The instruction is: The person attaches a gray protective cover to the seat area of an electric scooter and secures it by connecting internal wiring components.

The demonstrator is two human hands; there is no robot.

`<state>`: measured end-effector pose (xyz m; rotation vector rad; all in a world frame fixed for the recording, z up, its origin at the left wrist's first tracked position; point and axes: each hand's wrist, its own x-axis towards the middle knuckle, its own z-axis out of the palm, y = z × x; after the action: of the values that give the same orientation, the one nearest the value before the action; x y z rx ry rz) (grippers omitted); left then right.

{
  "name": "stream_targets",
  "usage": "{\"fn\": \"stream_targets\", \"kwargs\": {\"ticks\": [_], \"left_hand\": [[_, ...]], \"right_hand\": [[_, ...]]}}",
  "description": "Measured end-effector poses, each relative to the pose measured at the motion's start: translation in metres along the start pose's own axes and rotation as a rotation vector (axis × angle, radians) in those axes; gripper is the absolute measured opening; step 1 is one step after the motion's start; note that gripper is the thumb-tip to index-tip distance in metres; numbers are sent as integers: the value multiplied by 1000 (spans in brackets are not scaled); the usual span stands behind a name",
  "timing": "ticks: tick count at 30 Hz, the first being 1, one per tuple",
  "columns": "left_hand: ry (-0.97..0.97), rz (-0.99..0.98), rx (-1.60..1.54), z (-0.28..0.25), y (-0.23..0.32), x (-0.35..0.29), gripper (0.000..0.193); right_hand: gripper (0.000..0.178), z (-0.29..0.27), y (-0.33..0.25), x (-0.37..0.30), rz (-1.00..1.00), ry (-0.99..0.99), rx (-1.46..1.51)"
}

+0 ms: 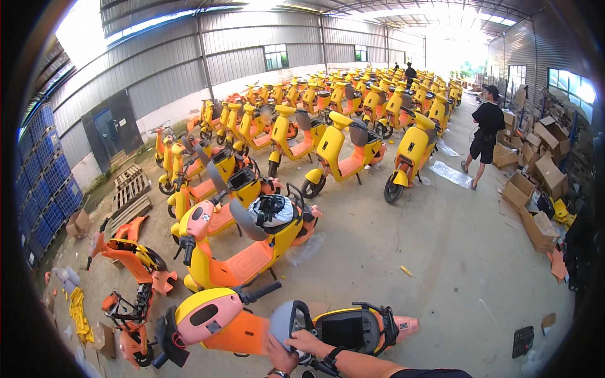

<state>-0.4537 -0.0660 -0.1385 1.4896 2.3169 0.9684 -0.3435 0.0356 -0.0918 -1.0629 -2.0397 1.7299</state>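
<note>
Right in front of me stands a yellow and orange scooter [236, 332], its handlebar to the left and its tail to the right. Its grey seat [282, 319] is tipped up, and behind it the black storage box [340, 331] lies uncovered. My left hand [281, 356] is closed against the lower side of the seat, its fingers curled on the grey shell. At the seat's lower edge, touching it, my right hand [305, 342] has its fingers drawn together; whatever lies between them is hidden. A dark cloth or pouch [171, 337] hangs at the scooter's front.
Another scooter [246, 261] with its seat raised carries a bag on top. Partly stripped scooters [129, 321] stand at left, near pallets [131, 189]. Rows of yellow scooters [340, 151] fill the hall. At right, a person [487, 129] in black stands near cardboard boxes [548, 176].
</note>
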Motion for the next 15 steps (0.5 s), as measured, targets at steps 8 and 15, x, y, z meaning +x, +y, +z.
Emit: {"fn": "stream_targets", "kwargs": {"ticks": [8,15], "left_hand": [[13,40,65,-4,1,-2,91],[-13,46,-57,-15,15,1,91]], "right_hand": [[45,1,-2,-2,-2,3,-1],[45,10,8,10,-156,84,-77]]}}
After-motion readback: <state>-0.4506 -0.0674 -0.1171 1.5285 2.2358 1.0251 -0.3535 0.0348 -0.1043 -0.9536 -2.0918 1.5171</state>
